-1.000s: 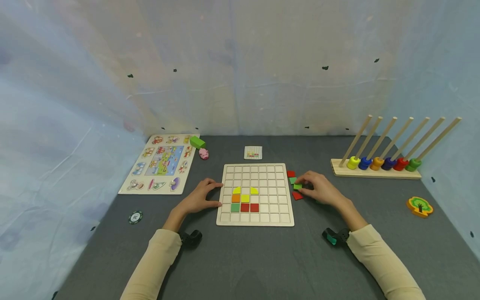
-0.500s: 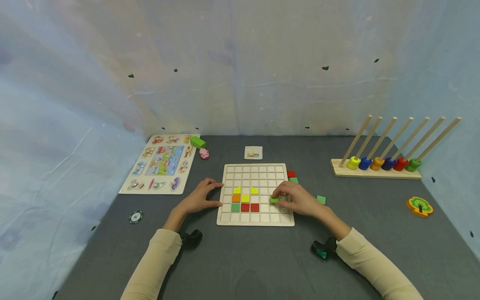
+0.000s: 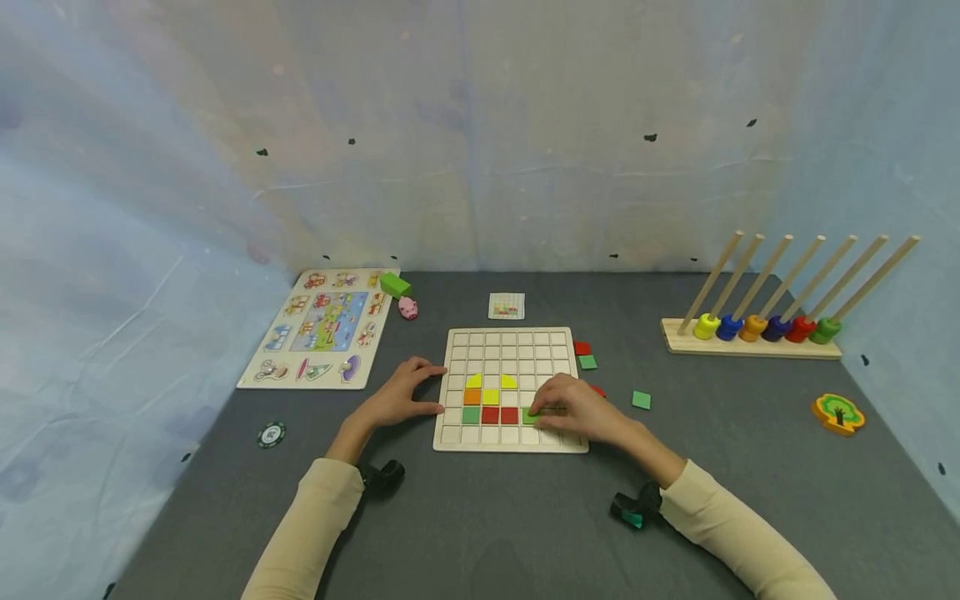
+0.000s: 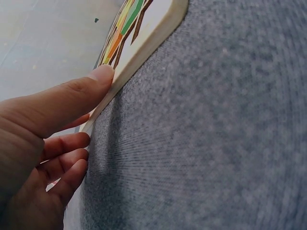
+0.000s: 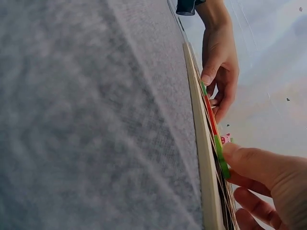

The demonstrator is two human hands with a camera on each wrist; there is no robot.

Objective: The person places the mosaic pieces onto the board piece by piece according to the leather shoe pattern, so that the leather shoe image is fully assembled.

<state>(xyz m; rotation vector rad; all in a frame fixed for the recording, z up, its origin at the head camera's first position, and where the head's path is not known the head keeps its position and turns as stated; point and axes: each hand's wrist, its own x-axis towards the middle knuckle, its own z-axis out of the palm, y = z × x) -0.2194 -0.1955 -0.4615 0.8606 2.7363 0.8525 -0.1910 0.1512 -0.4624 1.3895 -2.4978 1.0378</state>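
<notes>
A wooden grid board [image 3: 495,443] lies flat on the grey table in the head view. My right hand [image 3: 577,408] pinches a light green square tile [image 3: 530,415] between thumb and fingertips, at a cell just right of two red tiles [image 3: 499,415]. A darker green tile [image 3: 471,415] ends that row on the left. Above it sit an orange tile [image 3: 472,397], a yellow square [image 3: 491,397] and two yellow cut-corner pieces [image 3: 508,382]. My left hand [image 3: 401,394] touches the board's left edge with thumb and index finger; its other fingers are loosely bent in the left wrist view.
Loose red [image 3: 582,348] and green tiles [image 3: 641,400] lie right of the board. A pattern card [image 3: 506,306] lies behind it. Farther left are a picture puzzle [image 3: 322,329], green block [image 3: 395,285], pig [image 3: 408,307] and chip [image 3: 272,434]; right, a peg stand [image 3: 750,343] and tree piece [image 3: 839,414].
My right hand has carried the light green tile leftward from beside the board to the cell next to the red tiles. My left hand has stayed at the board's edge.
</notes>
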